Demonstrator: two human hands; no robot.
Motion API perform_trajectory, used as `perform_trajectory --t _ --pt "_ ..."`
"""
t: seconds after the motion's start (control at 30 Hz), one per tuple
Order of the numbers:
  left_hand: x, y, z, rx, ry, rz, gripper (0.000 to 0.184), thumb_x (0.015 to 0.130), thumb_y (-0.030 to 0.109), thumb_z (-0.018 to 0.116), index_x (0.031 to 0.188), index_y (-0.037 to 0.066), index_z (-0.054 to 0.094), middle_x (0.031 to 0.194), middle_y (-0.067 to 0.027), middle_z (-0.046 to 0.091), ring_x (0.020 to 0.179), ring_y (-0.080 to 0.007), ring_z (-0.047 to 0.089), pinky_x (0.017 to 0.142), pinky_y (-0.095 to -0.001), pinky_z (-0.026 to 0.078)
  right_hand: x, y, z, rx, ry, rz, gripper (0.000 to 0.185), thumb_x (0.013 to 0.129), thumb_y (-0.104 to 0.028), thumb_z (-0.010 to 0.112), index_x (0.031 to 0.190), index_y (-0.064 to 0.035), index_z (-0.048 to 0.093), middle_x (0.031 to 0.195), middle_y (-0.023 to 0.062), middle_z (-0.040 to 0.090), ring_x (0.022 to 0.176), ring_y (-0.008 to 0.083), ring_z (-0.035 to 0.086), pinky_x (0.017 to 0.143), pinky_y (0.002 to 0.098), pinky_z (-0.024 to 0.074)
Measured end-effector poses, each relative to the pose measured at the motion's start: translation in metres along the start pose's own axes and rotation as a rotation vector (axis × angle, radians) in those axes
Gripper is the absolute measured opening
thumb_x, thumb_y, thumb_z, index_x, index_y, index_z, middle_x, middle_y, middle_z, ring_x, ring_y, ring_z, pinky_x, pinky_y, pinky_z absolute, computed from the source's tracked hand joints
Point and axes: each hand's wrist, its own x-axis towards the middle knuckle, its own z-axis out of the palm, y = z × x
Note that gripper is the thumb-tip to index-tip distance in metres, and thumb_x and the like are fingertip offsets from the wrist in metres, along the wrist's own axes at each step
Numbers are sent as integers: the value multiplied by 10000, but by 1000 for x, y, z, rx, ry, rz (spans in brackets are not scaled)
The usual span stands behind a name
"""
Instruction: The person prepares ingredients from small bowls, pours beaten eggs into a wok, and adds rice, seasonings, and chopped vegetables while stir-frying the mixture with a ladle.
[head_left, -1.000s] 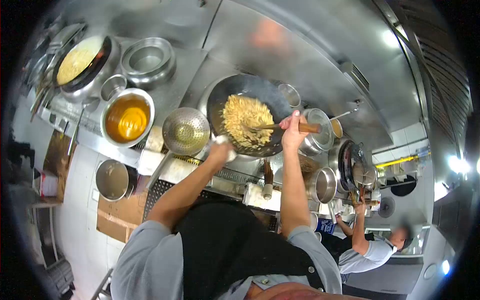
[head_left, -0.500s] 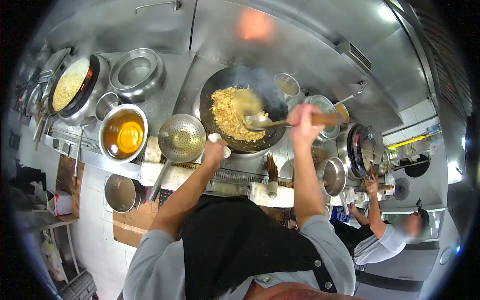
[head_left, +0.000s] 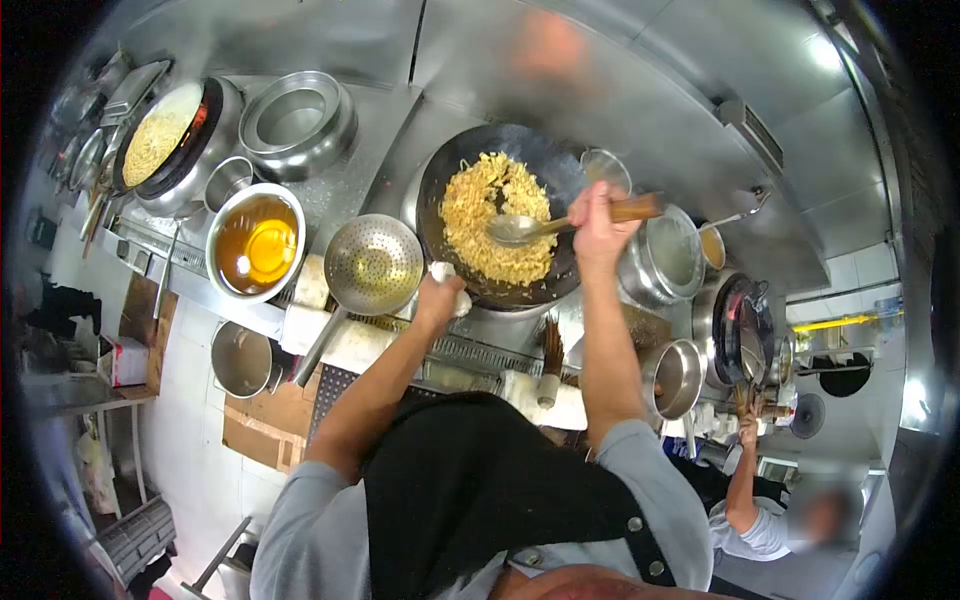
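Note:
A black wok [head_left: 500,140] holds a loose mass of golden fried food [head_left: 475,235], perhaps rice or chopped noodles. At the wok's near left edge, my left hand [head_left: 436,302] is closed around a folded white cloth [head_left: 461,303]; what the cloth covers is hidden. My right hand [head_left: 602,232] grips the wooden handle of a metal ladle [head_left: 514,231]. The ladle's bowl rests low in the middle of the food. Left of my left hand lies a perforated metal strainer [head_left: 374,265], its handle pointing toward me.
Left of the strainer stands a bowl of amber oil [head_left: 228,245]. Farther left, another wok of noodles [head_left: 158,148] sits by a flame. Lidded pots [head_left: 675,255] and a saucepan [head_left: 677,375] stand to the right. A co-worker [head_left: 745,505] works at the right burner.
The tossed clump of food that blurred above the wok has landed, and the food is spread wider with a gap near the top. The ladle bowl has dropped slightly. The camera view has shifted.

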Motion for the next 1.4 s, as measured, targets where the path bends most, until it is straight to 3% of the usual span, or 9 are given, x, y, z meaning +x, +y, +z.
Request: perform_trajectory --t 0.2,0.33,0.47,0.6,1.03,1.1,1.23,1.33,1.4 --pt "4 -9 -1 -21 -29 -44 339 802 82 642 1123 -19 598 963 -91 657 824 -218 636 724 -371 513 -23 42 7 138 -185 53 260 1049 -138 538 811 -54 476 674 47 518 579 123 474 538 302 414" --pt "5 -7 -1 -49 -41 -19 340 807 97 658 1120 -21 598 969 -96 661 826 -216 638 726 -370 515 -10 -1 12 228 -118 -186 254 1054 -159 535 833 -36 511 681 56 524 585 128 479 563 307 439" --pt "3 0 -2 -4 -20 20 359 807 106 671 1133 -26 597 970 -104 669 838 -215 644 736 -366 517 -11 38 21 77 -126 38 240 1047 -170 558 850 -33 545 663 46 518 583 118 478 568 294 444" --pt "3 -2 -3 27 -32 -47 360 803 110 676 1125 -34 609 983 -121 684 855 -228 655 760 -373 523 2 7 24 122 -40 -163 253 1051 -158 550 831 -33 549 661 34 517 574 121 487 561 298 446" --pt "2 5 -4 61 -67 -31 365 830 115 685 1147 -55 625 1012 -127 700 849 -230 673 750 -364 537 0 14 -5 -129 -136 3 291 1032 -192 597 784 -50 542 630 27 528 528 115 466 496 290 392" --pt "-10 23 -4 30 -75 -35 357 837 111 688 1150 -50 625 1012 -124 700 847 -228 673 746 -362 537 20 -23 2 -195 200 -38 325 1040 -217 589 761 -59 535 620 20 518 529 114 471 506 295 402" --pt "-5 17 -9 65 -150 -53 353 841 109 696 1155 -34 623 1010 -121 699 845 -230 674 745 -370 539 6 53 -35 -211 128 -160 325 1039 -183 591 747 -56 527 632 29 545 520 114 498 502 272 410" --pt "-3 22 -15 84 -192 -64 316 841 110 695 1120 -22 626 983 -112 692 828 -227 667 734 -372 537 -3 0 3 -89 74 -61 313 1046 -182 575 771 -47 511 642 41 549 512 113 486 507 279 414" --pt "-15 42 -12 99 -190 -166 259 838 103 686 1062 -12 628 936 -99 678 793 -220 652 712 -374 534 1 -2 -1 58 32 -241 272 1035 -144 588 796 -43 508 631 37 526 512 111 487 491 288 416"
